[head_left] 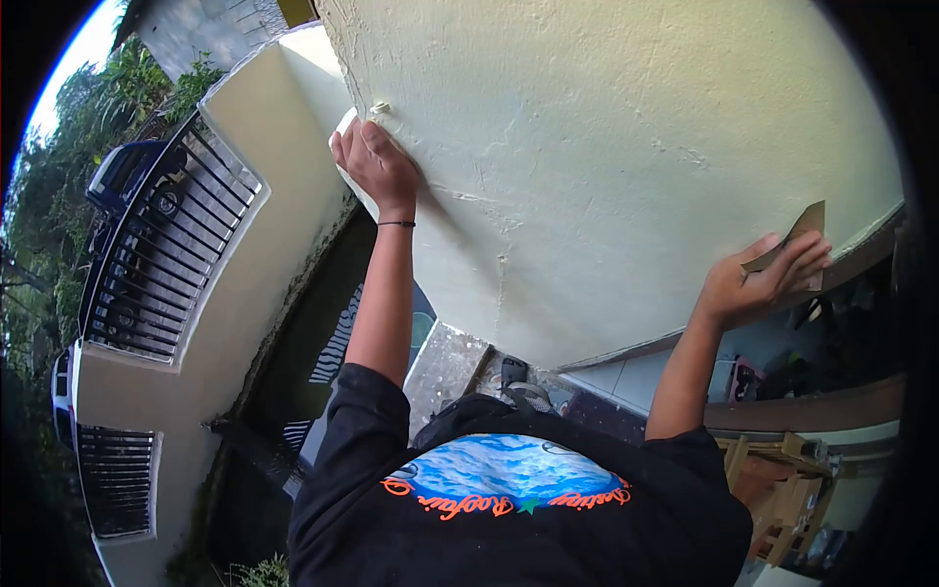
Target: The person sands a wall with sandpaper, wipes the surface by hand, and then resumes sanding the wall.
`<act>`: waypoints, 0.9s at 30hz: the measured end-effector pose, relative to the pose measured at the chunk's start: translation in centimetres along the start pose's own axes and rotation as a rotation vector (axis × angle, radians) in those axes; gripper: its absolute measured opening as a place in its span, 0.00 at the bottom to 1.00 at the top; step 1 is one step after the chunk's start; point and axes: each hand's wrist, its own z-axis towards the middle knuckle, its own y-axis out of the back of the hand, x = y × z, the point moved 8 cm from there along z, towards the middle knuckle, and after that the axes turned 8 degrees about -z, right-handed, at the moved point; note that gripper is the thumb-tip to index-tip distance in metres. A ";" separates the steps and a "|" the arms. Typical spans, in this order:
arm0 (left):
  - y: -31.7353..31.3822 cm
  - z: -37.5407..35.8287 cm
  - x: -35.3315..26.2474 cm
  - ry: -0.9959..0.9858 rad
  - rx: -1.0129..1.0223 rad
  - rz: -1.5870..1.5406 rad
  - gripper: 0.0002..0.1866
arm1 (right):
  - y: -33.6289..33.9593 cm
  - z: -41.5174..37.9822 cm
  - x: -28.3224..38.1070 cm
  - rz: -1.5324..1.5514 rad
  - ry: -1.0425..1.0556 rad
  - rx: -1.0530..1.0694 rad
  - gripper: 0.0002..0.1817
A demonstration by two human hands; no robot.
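My left hand (381, 171) grips the left edge of a pale cream wall (587, 147), its fingers curled round the corner beside a small knob-like lump (380, 108). Over at the wall's right side, my right hand (763, 279) holds a folded piece of brown sandpaper (810, 223) flat against the surface. The fingers lie across the sheet, and one corner of it sticks up past them. Fine cracks and rough ridges run over the painted plaster.
Far below on the left lies a dark paved strip beside a boundary wall (235, 254) with black railings (161, 254). A dark vehicle (132, 176) stands beyond it. A speckled ledge (445, 367) is beneath me; wooden furniture (782, 489) stands at lower right.
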 end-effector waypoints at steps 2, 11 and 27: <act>0.2 0.2 -0.3 -0.040 -0.032 -0.039 0.25 | -0.8 -4.0 0.8 0.014 0.046 0.082 0.27; 0.7 0.1 -0.9 -0.167 -0.062 -0.013 0.21 | 0.3 1.2 0.0 0.021 0.005 -0.095 0.24; 0.4 -0.4 -0.3 -0.103 0.004 0.041 0.25 | -0.9 -1.1 -0.3 0.120 -0.026 -0.026 0.28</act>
